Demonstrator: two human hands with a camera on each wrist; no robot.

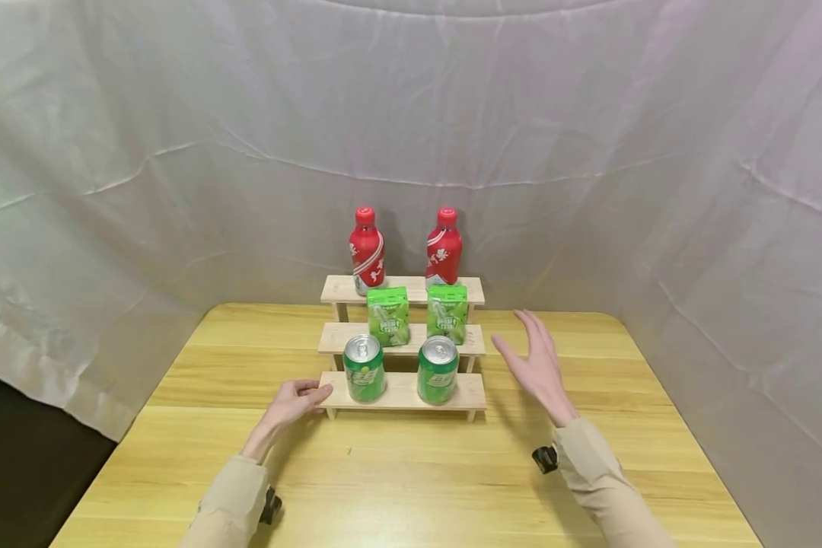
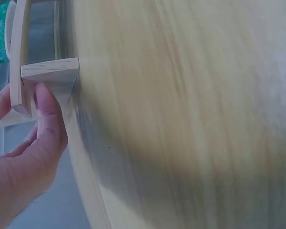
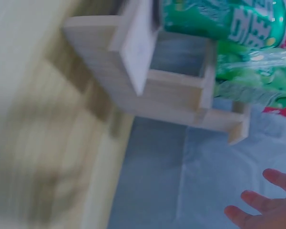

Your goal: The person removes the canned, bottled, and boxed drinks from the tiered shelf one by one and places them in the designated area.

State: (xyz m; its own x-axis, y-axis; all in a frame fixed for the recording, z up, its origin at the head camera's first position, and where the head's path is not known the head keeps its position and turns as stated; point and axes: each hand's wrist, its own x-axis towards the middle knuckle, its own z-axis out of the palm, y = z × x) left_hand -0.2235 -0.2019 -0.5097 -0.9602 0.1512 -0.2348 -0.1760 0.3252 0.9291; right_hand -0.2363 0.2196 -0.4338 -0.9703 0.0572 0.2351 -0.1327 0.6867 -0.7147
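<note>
A three-tier wooden display stand (image 1: pixel 400 390) stands on the table. My left hand (image 1: pixel 292 403) grips the left end of its lowest shelf; in the left wrist view its thumb and fingers (image 2: pixel 50 114) lie around the shelf board (image 2: pixel 19 57) by the leg. To the right of the stand my right hand (image 1: pixel 537 365) hovers apart from it, fingers spread, holding nothing. On the lowest shelf are two green cans (image 1: pixel 365 373) (image 1: pixel 437 373). Two green drink cartons (image 1: pixel 388 318) (image 1: pixel 447 313) occupy the middle shelf, and two red bottles (image 1: pixel 367 255) (image 1: pixel 444 251) the top one.
The light wood table (image 1: pixel 411 472) extends around the stand. Grey curtains (image 1: pixel 411 114) hang behind it and at both sides. A dark area (image 1: pixel 27 464) shows beyond the table at the lower left. Each wrist carries a small black device (image 1: pixel 544 459).
</note>
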